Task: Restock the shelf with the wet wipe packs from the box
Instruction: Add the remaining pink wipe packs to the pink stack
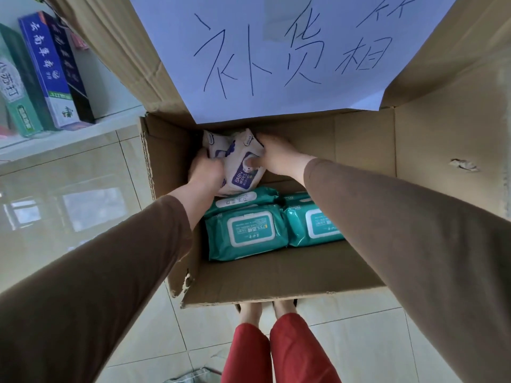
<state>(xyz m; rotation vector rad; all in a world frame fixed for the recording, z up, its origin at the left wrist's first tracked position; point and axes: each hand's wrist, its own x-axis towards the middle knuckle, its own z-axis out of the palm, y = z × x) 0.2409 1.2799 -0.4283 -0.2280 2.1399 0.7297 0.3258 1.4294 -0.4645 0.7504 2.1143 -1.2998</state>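
While both of my arms reach down into the open cardboard box [276,275], my left hand [206,168] and right hand [276,156] close from either side on a white baby wipes pack [237,164] at the far end of the box. My left grip is clenched on the pack's near left edge, fingers curled under it; my right grip clasps its right side, the thumb [253,162] pressed on the printed front near the blue label. Held between the two grips, the pack stands tilted, its top crumpled against the box's far wall. Just nearer to me than the hands lie teal wipe packs [247,233] with white flip lids, flat on the box floor: one under my left wrist, a second [312,225] beside it partly hidden beneath my right forearm, and more tucked behind them, touching the white pack's lower end. Above the grips a white paper sheet [276,59] with handwritten blue characters covers the raised far flap. Well to the left of my left grip, a white shelf [69,134] carries upright toothpaste boxes [45,70]. Below the box, on the tiled floor [83,189], I see red trouser legs [276,352] and two bare feet.
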